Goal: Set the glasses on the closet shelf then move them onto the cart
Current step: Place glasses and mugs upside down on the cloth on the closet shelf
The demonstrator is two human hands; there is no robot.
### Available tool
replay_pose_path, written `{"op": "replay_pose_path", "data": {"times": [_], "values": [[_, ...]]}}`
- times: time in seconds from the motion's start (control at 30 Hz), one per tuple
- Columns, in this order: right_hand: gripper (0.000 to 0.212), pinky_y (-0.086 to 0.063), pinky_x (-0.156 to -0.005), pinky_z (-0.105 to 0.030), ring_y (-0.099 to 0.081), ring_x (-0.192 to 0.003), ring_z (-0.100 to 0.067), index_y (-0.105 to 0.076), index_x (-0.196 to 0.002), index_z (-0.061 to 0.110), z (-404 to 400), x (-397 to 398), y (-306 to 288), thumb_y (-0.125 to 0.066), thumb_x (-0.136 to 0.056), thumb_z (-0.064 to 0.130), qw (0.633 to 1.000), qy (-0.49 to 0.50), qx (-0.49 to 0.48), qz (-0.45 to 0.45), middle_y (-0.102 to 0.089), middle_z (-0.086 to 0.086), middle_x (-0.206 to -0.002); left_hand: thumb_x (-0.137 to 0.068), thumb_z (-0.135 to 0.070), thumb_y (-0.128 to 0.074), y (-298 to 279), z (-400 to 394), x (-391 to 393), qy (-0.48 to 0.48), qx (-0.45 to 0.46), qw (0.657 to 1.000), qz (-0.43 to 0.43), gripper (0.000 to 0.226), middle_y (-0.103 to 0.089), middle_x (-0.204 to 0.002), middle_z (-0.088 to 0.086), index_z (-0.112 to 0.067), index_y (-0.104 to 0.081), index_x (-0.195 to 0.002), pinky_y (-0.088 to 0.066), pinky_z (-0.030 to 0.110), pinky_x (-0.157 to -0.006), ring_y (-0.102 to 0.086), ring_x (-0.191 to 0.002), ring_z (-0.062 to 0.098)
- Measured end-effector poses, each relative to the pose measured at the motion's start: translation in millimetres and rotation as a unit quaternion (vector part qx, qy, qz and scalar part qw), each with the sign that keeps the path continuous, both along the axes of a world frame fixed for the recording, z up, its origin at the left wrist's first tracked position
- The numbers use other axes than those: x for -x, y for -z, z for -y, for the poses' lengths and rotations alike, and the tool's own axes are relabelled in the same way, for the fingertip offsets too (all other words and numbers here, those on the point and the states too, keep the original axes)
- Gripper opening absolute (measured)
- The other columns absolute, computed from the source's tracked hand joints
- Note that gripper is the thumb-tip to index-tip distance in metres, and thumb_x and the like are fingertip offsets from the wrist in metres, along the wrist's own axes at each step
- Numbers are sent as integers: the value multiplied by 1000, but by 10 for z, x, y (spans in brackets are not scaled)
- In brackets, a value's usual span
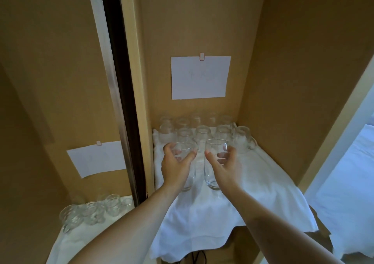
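While pinned paper (200, 77) shows only faint unreadable writing: left hand (176, 166) gripping one tall glass (187, 170), right hand (225, 166) gripping another glass (214, 162), both upright on the cloth-covered closet shelf (253, 182).

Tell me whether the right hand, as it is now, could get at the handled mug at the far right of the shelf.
Probably not yet: the right hand grips a tall glass. The mug stands just beyond it with nothing between, so the way looks free once the glass is set down.
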State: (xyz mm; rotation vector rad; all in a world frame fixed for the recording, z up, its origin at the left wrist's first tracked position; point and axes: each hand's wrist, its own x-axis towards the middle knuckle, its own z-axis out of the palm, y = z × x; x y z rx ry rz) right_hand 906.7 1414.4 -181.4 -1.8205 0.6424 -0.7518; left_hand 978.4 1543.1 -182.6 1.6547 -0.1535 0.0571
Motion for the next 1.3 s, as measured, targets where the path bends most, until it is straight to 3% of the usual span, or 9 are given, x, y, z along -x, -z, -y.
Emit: {"op": "replay_pose_path", "data": {"times": [0.17,0.33,0.47,0.6,0.7,0.83,1.0,1.13,1.3], "values": [[77,-57,-87,-41,-66,-98,-8,-39,-118,39,227,-191,168,-70,-62,82,998,-4,32,-50,-62,16,-105,-77,-37,-87,139,223,-192,-6,-13,1000,-23,74,-59,-120,-3,-23,-43,-135,-49,31,-95,-58,-111,18],[76,-47,-84,-29,-60,-107,-14,-43,-127,19,473,-394,260,-82,-74,58,996,-54,34,-68,-59,5,-116,-78,-32,-87,241,440,-381,-31,-20,999,-36,78,-57,-121,-3,-20,-40,-139,-42,25,-88,-55,-111,16],[80,-49,-89,-31,-59,-110,-14,-43,-131,15,656,-599,346,-84,-73,55,994,-81,27,-70,-59,4,-116,-71,-33,-92,370,537,-524,-53,-53,997,-36,81,-58,-125,-4,-24,-42,-134,-48,32,-94,-56,-114,18],[75,-52,-88,-35,-62,-105,-20,-45,-121,14,769,-825,440,-87,-71,50,992,-106,30,-56,-61,-1,-112,-68,-31,-94,493,557,-646,-75,-44,996,-34,77,-60,-125,-3,-30,-41,-125,-49,38,-100,-56,-118,19],[77,-51,-87,-34,-63,-108,-23,-46,-119,10,821,-942,539,-90,-69,46,990,-128,23,-60,-62,-6,-117,-70,-26,-93,589,544,-642,-87,-28,995,-34,77,-59,-128,-2,-29,-41,-126,-47,36,-102,-55,-123,17],[79,-49,-96,-33,-59,-119,-23,-43,-124,13,805,-986,743,-91,-69,41,984,-164,4,-64,-61,-7,-126,-73,-23,-92,738,520,-621,-81,-7,996,-21,80,-54,-134,1,-28,-40,-133,-42,25,-101,-51,-130,15],[100,-49,-103,-35,-58,-122,-20,-35,-147,19,871,-1004,967,-94,-67,32,978,-194,5,-77,-59,-2,-134,-68,-27,-94,964,455,-591,-52,-56,996,-38,99,-48,-143,-3,-24,-34,-147,-45,36,-109,-47,-134,16],[96,-50,-99,-31,-60,-120,-20,-41,-143,21,959,-949,1216,-95,-64,35,967,-218,21,-127,-61,3,-132,-66,-13,-95,1098,392,-583,-51,-88,992,-75,96,-52,-134,-6,-22,-36,-141,-50,34,-102,-53,-127,18],[93,-49,-99,-29,-61,-118,-19,-43,-139,26,1010,-970,1282,-95,-63,34,967,-219,17,-126,-62,4,-130,-56,-27,-100,904,366,-670,-87,-143,980,-104,95,-56,-123,0,-29,-33,-124,-54,35,-92,-59,-110,22]]}}
